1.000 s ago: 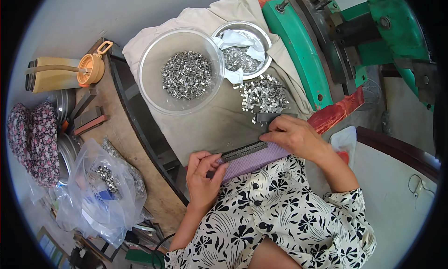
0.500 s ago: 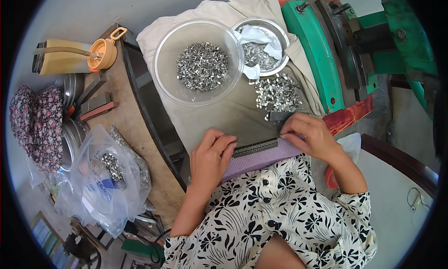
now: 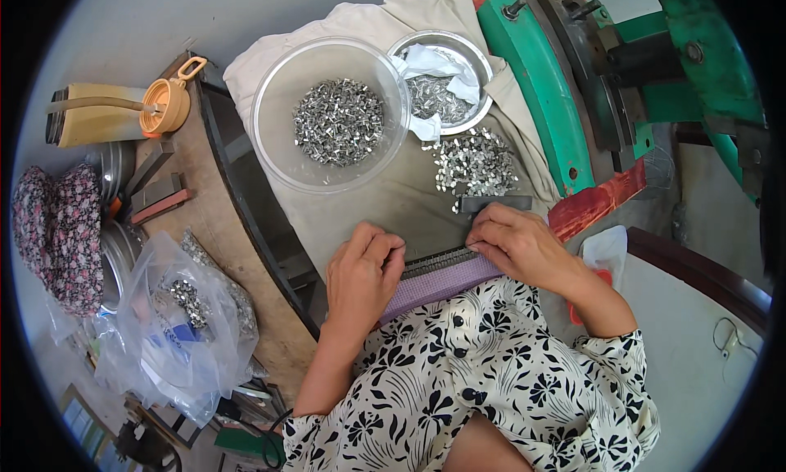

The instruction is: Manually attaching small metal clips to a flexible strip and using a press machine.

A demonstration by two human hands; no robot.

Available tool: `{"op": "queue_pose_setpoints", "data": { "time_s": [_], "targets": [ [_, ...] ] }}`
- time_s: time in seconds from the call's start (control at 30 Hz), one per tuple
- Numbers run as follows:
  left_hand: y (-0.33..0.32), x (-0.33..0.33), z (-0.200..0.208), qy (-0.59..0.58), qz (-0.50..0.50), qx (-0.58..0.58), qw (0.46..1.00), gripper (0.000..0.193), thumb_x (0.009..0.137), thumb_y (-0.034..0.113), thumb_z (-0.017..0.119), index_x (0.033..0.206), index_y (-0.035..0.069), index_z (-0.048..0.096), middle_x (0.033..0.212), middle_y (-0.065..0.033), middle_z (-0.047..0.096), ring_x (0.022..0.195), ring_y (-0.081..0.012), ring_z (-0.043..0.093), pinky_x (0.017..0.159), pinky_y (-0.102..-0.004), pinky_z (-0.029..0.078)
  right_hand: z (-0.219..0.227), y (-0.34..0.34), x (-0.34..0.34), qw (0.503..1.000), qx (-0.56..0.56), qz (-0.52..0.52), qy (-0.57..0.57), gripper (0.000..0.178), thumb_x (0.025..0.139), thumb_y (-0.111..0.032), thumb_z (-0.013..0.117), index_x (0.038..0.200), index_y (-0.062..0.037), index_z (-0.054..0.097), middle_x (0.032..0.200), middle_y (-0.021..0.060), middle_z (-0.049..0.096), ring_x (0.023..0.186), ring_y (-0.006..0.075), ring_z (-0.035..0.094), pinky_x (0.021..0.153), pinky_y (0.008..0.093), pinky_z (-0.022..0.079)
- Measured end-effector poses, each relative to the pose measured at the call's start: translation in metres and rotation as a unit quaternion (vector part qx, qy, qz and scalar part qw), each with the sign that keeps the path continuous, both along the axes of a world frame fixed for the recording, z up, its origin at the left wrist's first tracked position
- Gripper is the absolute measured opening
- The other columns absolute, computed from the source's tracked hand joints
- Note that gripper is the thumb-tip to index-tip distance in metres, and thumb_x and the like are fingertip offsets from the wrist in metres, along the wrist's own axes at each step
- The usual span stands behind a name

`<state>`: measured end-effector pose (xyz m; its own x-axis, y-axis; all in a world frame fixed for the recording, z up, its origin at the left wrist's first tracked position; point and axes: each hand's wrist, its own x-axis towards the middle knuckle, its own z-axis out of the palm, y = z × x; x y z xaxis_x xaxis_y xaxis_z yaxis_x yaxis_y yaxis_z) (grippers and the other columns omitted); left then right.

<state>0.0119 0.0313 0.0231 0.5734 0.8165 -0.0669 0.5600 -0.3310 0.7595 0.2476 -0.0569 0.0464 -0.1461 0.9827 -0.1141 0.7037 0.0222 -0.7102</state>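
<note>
A dark strip with a row of small notches or pieces [image 3: 442, 260] lies along the far edge of a purple textured pad [image 3: 438, 286] at my lap. My left hand [image 3: 360, 271] is at the strip's left end, fingers curled and pinched; what they hold, if anything, is hidden. Over the strip's right part is my right hand [image 3: 520, 241], thumb and fingertips pressed together on something too small to make out. Just beyond it lies a flat dark bar [image 3: 499, 203], beside a loose pile of small shiny metal pieces [image 3: 479, 162].
A clear plastic tub [image 3: 264, 149] of small metal pieces stands on the beige cloth [image 3: 360, 210]. Beside it is a metal bowl [image 3: 485, 112] with white paper and thin metal parts. A green machine [image 3: 532, 91] rises at right; a plastic bag [image 3: 209, 374] and orange-lidded bottle [image 3: 168, 108] are left.
My right hand has shifted left along the strip and now covers its right end. My left hand stays near the left end, still curled. The whole view has shifted slightly.
</note>
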Motion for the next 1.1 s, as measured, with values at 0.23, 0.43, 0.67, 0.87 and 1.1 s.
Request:
{"op": "queue_pose_setpoints", "data": {
  "time_s": [0.23,0.43,0.67,0.87,1.1],
  "targets": [
    [0.001,-0.001,0.002,0.009,-0.008,-0.006,1.000,0.010,0.078,0.005,0.075,0.086,0.005,0.068,0.087,-0.0061,0.060,0.071,-0.0289,0.063,0.065,-0.0414,0.050,0.002,0.001,-0.002,1.000,0.011,0.011,-0.011,0.010,0.081,-0.006,0.074,0.089,-0.0022,0.069,0.091,0.0085,0.064,0.081,0.0277,0.066,0.068,0.0377,0.054],
    [0.004,-0.003,0.006,-0.005,0.008,-0.055,0.998,0.010,0.081,0.005,0.073,0.087,0.004,0.065,0.087,-0.0073,0.058,0.071,-0.0289,0.063,0.065,-0.0409,0.050,0.002,0.000,-0.003,1.000,0.014,0.005,-0.006,0.010,0.081,-0.006,0.074,0.088,-0.0016,0.069,0.089,0.0087,0.064,0.081,0.0285,0.066,0.069,0.0386,0.054],
    [-0.005,-0.021,0.006,-0.019,0.056,-0.098,0.993,0.012,0.090,0.006,0.065,0.098,0.005,0.056,0.097,-0.0122,0.054,0.075,-0.0330,0.061,0.065,-0.0419,0.049,0.005,0.007,0.000,1.000,-0.025,0.009,0.009,0.009,0.080,-0.004,0.072,0.088,-0.0008,0.068,0.092,0.0091,0.065,0.078,0.0278,0.066,0.065,0.0373,0.053],
    [-0.014,-0.025,0.007,-0.006,0.063,-0.085,0.994,0.010,0.097,0.011,0.060,0.102,0.005,0.053,0.103,-0.0143,0.053,0.081,-0.0360,0.060,0.068,-0.0443,0.049,0.005,0.008,0.002,0.999,-0.046,0.009,0.017,0.011,0.080,-0.004,0.073,0.088,-0.0005,0.068,0.093,0.0092,0.065,0.078,0.0272,0.066,0.065,0.0365,0.054],
    [-0.018,-0.027,0.005,-0.037,0.067,-0.062,0.995,0.010,0.099,0.012,0.058,0.101,0.004,0.053,0.101,-0.0140,0.052,0.078,-0.0323,0.059,0.068,-0.0407,0.049,0.006,0.010,0.001,0.999,-0.028,0.008,0.036,0.010,0.081,-0.007,0.074,0.089,-0.0021,0.072,0.089,0.0086,0.066,0.078,0.0274,0.067,0.067,0.0375,0.054]
  ]
}}
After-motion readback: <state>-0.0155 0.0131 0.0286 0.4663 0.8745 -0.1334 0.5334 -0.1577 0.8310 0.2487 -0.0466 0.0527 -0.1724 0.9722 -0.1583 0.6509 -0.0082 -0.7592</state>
